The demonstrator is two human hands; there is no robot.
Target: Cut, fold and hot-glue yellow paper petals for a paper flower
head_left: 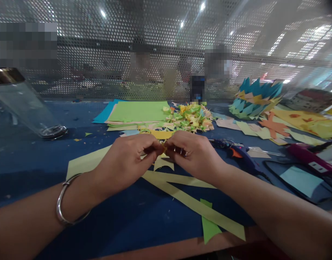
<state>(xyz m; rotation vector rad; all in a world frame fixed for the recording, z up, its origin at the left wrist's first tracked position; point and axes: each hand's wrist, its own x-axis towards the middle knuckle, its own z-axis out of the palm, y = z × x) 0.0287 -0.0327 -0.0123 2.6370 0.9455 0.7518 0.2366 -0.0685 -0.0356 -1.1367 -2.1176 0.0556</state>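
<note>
My left hand (pixel 130 155) and my right hand (pixel 193 153) meet over the middle of the table, fingertips nearly touching. Both pinch a small piece of yellow paper (pixel 164 148), mostly hidden by the fingers. Just behind the fingertips is a yellow paper strip (pixel 162 134). Below them lies a pale cut paper scrap (pixel 164 163) with a curved edge. Long pale yellow strips (pixel 193 200) run toward the front right, one crossing a green paper scrap (pixel 209 227). Beneath my left forearm a pale sheet (pixel 86 162) sticks out.
Behind my hands are stacked green sheets (pixel 140 111) and a heap of small folded papers (pixel 194 117). A glass bottle (pixel 30 104) stands left. At right are a blue glue gun (pixel 243 157), a purple tool (pixel 311 157) with cables, and a blue paper crown (pixel 256 97).
</note>
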